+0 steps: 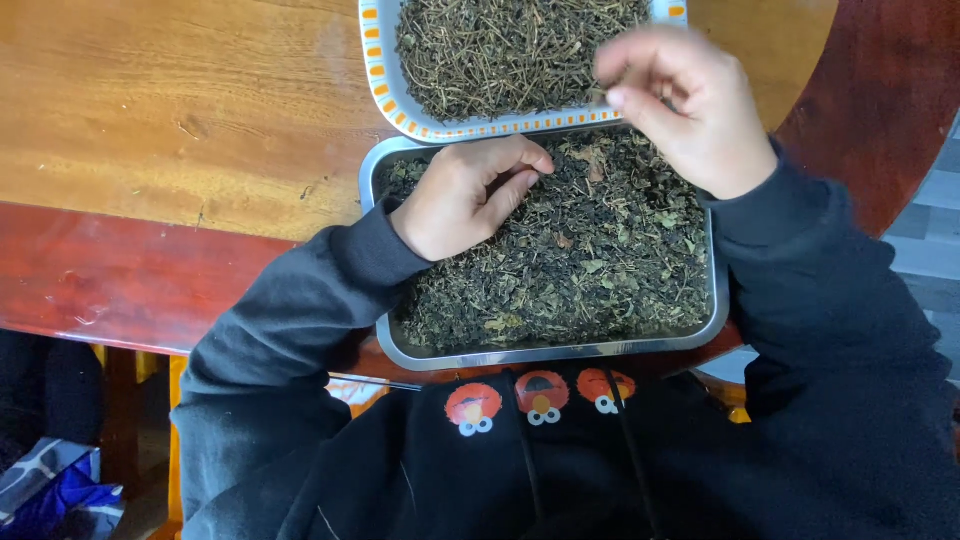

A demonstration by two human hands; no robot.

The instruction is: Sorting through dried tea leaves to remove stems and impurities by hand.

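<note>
A metal tray (548, 354) at the table's near edge is full of dark dried leaves (590, 270). My left hand (470, 195) rests in its far left corner, fingers curled and pinched on the leaves. My right hand (685, 105) hovers above the seam between this tray and a white tray with an orange-patterned rim (385, 85), which holds dried stems and twigs (500, 50). Its fingers are drawn together; whether they pinch a small piece I cannot tell, as the hand is blurred.
The trays sit on a wooden table (170, 110) with a dark red border (100, 275). Blue and grey cloth (55, 490) lies on the floor at lower left. My dark hooded top with cartoon faces (540, 400) fills the bottom.
</note>
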